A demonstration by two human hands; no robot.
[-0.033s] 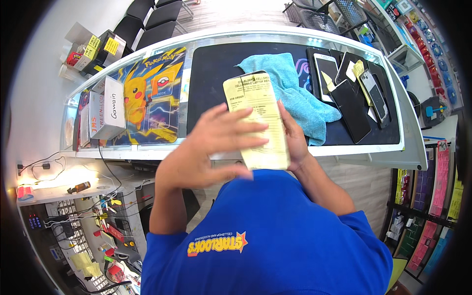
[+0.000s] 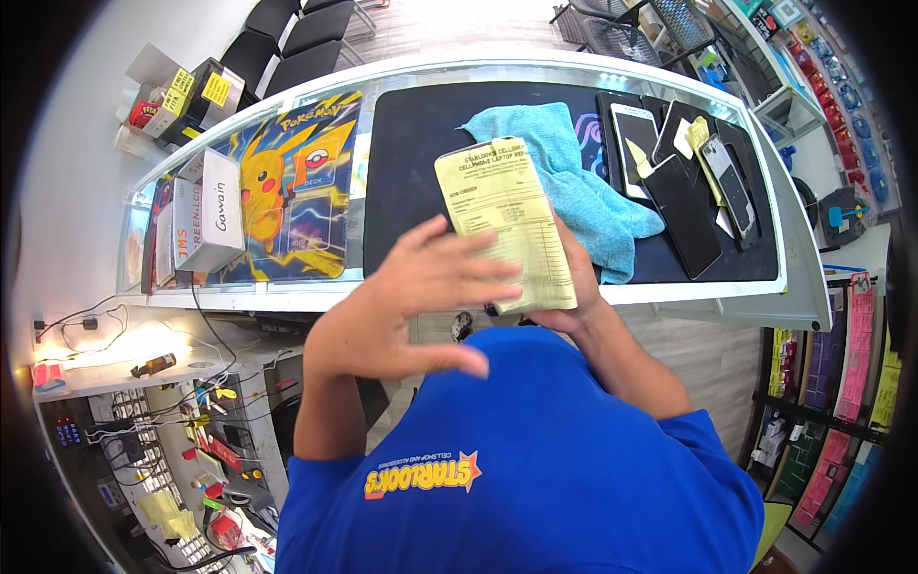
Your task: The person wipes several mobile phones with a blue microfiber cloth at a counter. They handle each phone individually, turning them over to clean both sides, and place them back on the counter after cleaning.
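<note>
A yellow printed paper form (image 2: 500, 196), long and slightly tilted, is gripped from its right side and lower end by my right hand (image 2: 581, 279). Something dark shows in a small bit under the form's lower edge; its kind is hidden. My left hand (image 2: 430, 298) is spread, fingers stretched out over the form's lower left part. Whether its fingertips touch the paper I cannot tell. Just beyond and right of the form lies a crumpled light blue cloth (image 2: 564, 191) on the black mat (image 2: 411, 134).
Several phones, among them a white one (image 2: 633, 143) and a dark one (image 2: 684, 220), lie at the mat's right, with folded yellow paper (image 2: 696, 134). A white box (image 2: 212, 215) and a yellow cartoon mat (image 2: 296, 182) are at left. A cluttered workbench (image 2: 172, 459) stands lower left.
The form has turned, its lower end swinging right, and the right hand's fingers have shifted with it. My left hand's thumb has spread a little lower. The dark edge at the form's top is mostly covered.
</note>
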